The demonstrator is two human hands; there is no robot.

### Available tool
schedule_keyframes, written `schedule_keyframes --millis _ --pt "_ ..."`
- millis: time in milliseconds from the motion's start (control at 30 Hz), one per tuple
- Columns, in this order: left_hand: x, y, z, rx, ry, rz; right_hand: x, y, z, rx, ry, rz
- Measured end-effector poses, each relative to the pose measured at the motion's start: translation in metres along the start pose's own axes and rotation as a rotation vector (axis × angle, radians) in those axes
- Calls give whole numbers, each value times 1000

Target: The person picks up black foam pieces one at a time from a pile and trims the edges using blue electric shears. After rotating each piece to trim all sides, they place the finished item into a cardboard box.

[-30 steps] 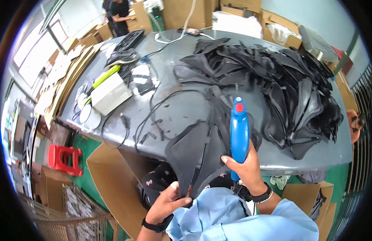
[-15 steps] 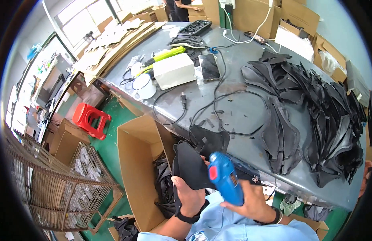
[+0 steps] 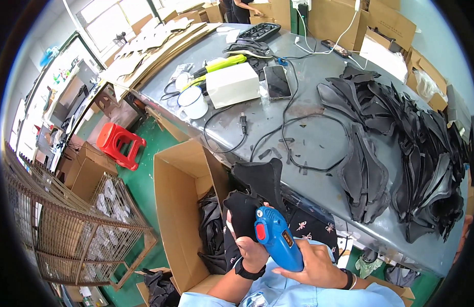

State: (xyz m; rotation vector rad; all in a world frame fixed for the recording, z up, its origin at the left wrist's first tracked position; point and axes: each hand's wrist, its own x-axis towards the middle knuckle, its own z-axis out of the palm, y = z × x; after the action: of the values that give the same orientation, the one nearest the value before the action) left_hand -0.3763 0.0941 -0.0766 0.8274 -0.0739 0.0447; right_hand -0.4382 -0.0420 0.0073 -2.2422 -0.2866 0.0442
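My left hand grips a folded black fabric piece, which looks padded, above my lap. In my right hand is a blue cordless power tool with a red button. The tool's front end meets the black piece, and its working tip is hidden there. A second black piece stands at the table edge just beyond. On the grey table lie small black scraps and a black cable. To the right, several shaped black pieces are heaped.
An open cardboard box with black pieces inside stands left of my lap. On the table are a white box, a white mug and a phone. A red stool and wire cage stand further left.
The black piece has been turned and folded closer to my left hand. The blue tool has moved down and left against it, and my view has shifted slightly.
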Motion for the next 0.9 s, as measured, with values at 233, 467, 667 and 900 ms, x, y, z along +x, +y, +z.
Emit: schedule_keyframes --millis 233,467,667,900 --pt "2 12 6 269 -20 173 3 5 -8 24 23 -51" --pt "6 38 1 636 -44 171 31 21 -26 126 241 -31" --pt "14 35 34 733 57 481 50 13 -47 525 301 245" --pt "-32 5 28 106 -492 -279 50 12 -38 578 469 121"
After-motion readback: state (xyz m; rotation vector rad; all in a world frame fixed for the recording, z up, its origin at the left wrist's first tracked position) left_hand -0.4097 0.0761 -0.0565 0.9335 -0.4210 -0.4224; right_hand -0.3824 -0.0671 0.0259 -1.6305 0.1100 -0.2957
